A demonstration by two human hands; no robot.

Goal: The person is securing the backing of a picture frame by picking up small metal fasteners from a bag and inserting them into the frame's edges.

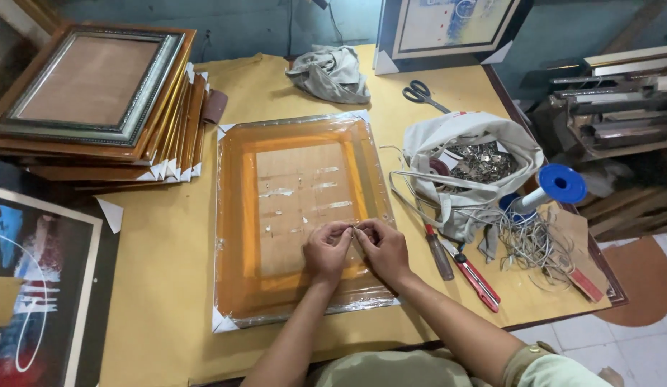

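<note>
Picture frame (pixel 297 215), wrapped in clear plastic and lying back-side up, sits in the middle of the yellow worktop (pixel 168 287), with white corner guards at its corners. Both hands meet over its lower right part: the left hand (pixel 328 249) and the right hand (pixel 382 247) are curled with fingertips pinched together on something small at the frame's inner edge; what they pinch is too small to tell. Strips of clear tape show on the brown backing board just above the hands.

To the right of the frame, a screwdriver (pixel 440 256) and red-handled pliers (pixel 478 278) lie side by side near the right hand. Beyond them stands a white cloth bag (pixel 468 143) holding small metal pieces, with loose wire (pixel 531 244) tangled beside it and a blue spool (pixel 559 184) next to the bag. Scissors (pixel 419 93) lie further back, near a crumpled grey cloth (pixel 332 73). A stack of frames (pixel 97 100) rests at the left rear corner, well apart from the hands.
</note>
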